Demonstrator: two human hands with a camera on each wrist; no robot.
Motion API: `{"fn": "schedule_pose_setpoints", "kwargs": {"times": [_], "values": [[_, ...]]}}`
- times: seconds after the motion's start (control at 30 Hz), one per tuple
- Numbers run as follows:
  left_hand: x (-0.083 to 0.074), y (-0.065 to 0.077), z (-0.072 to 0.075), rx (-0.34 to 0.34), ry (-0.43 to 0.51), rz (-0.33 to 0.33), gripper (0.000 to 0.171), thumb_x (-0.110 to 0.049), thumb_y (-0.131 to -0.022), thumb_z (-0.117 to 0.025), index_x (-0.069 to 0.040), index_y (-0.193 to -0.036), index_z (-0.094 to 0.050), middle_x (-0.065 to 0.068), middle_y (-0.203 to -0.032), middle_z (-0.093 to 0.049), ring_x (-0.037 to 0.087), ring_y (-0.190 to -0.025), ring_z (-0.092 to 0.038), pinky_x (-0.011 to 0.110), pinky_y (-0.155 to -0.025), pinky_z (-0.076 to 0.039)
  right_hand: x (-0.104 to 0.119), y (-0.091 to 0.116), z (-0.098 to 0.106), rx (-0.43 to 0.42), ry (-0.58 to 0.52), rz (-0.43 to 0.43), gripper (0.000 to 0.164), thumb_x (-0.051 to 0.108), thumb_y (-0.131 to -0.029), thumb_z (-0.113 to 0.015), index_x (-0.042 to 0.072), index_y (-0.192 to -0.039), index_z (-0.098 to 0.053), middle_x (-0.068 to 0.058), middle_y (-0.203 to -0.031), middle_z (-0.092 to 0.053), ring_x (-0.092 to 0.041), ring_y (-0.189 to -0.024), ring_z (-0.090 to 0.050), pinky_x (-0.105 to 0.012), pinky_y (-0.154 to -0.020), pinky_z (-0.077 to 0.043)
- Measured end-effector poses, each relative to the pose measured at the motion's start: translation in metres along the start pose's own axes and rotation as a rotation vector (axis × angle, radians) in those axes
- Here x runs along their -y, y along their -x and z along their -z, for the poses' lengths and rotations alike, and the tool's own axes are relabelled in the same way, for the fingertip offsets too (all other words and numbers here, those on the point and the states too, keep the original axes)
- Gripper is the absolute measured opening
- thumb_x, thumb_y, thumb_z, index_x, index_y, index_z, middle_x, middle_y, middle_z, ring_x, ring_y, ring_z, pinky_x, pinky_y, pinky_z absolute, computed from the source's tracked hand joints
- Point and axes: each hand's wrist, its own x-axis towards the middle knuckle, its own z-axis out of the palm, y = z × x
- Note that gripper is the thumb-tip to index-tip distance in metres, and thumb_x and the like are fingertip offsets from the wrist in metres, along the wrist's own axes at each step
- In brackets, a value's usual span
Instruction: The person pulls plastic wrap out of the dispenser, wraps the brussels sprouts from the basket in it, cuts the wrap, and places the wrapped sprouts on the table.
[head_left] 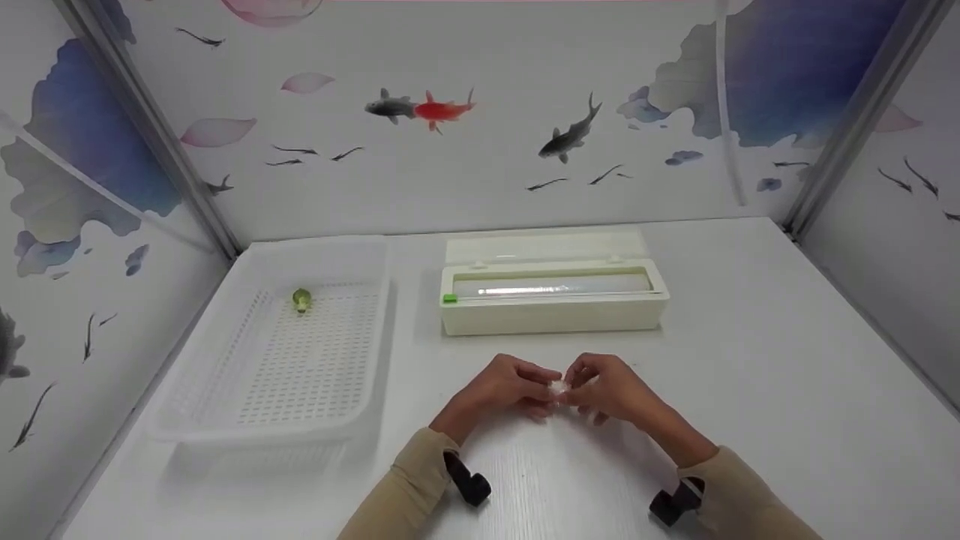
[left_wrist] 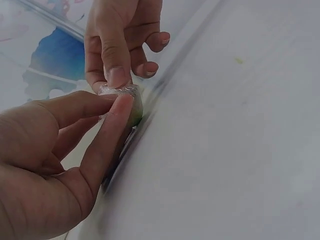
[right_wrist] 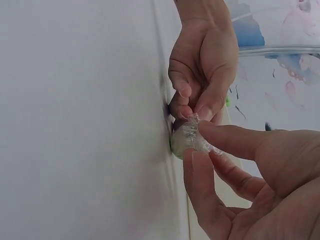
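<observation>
Between my two hands is a small roundish green-and-whitish piece [right_wrist: 181, 142] wrapped in clear cling film [left_wrist: 120, 91]; its exact kind is hidden by the film. My left hand [head_left: 508, 384] pinches the gathered film from the left with thumb and fingertips. From the other side, my right hand [head_left: 611, 386] pinches the film too, its thumb and forefinger close to the left fingertips. In the head view the wrapped piece [head_left: 558, 390] is mostly covered by fingers, low over the white table.
Behind the hands stands a cream cling film dispenser [head_left: 555, 319], lid raised, a green slider [head_left: 450, 298] at its left end. To the left sits a white perforated basket [head_left: 379, 352] holding one small yellow-green piece [head_left: 301, 300]. Printed panels enclose the table [head_left: 780, 360].
</observation>
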Motion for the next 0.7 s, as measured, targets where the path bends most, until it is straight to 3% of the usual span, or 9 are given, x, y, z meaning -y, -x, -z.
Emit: {"fn": "schedule_pose_setpoints", "kwargs": {"times": [0.13,0.23,0.5,0.7], "values": [[0.0005,-0.0006,0.0021,0.031,0.012,0.006,0.022,-0.01,-0.089,-0.072,-0.009,-0.11,-0.078,0.012,-0.08,-0.076,0.014,-0.06,-0.07,0.027,-0.063,-0.063,-0.0013,-0.0005,-0.0003,-0.008,-0.009,0.011,0.022,0.017,-0.082,-0.083,0.009,-0.092,-0.065,-0.009,-0.094,-0.066,-0.018,-0.067,-0.065,-0.029,-0.053,-0.056],[0.0015,-0.0015,0.0023,0.026,0.022,0.014,0.021,-0.016,-0.092,-0.071,-0.009,-0.11,-0.078,0.013,-0.082,-0.076,0.014,-0.062,-0.072,0.027,-0.064,-0.063,-0.0018,-0.0007,-0.0009,-0.011,-0.013,0.019,0.02,0.015,-0.082,-0.083,0.008,-0.092,-0.067,-0.007,-0.09,-0.066,-0.017,-0.067,-0.064,-0.029,-0.053,-0.056],[0.0005,-0.0022,0.0,-0.027,0.076,0.033,0.021,-0.008,-0.09,-0.074,-0.003,-0.111,-0.077,0.015,-0.105,-0.076,0.018,-0.079,-0.077,0.025,-0.074,-0.063,-0.0009,-0.0023,-0.0034,-0.019,-0.032,0.004,0.015,0.011,-0.082,-0.081,0.006,-0.091,-0.07,-0.006,-0.084,-0.068,-0.016,-0.065,-0.064,-0.03,-0.055,-0.059],[-0.0018,-0.0022,-0.0041,-0.116,0.036,0.041,0.019,-0.009,-0.087,-0.078,-0.004,-0.105,-0.078,0.012,-0.097,-0.077,0.016,-0.076,-0.076,0.026,-0.07,-0.063,-0.0035,-0.0024,-0.0014,-0.005,-0.044,-0.002,0.016,0.012,-0.084,-0.079,0.008,-0.095,-0.068,-0.007,-0.091,-0.07,-0.017,-0.066,-0.065,-0.031,-0.054,-0.059]]}}
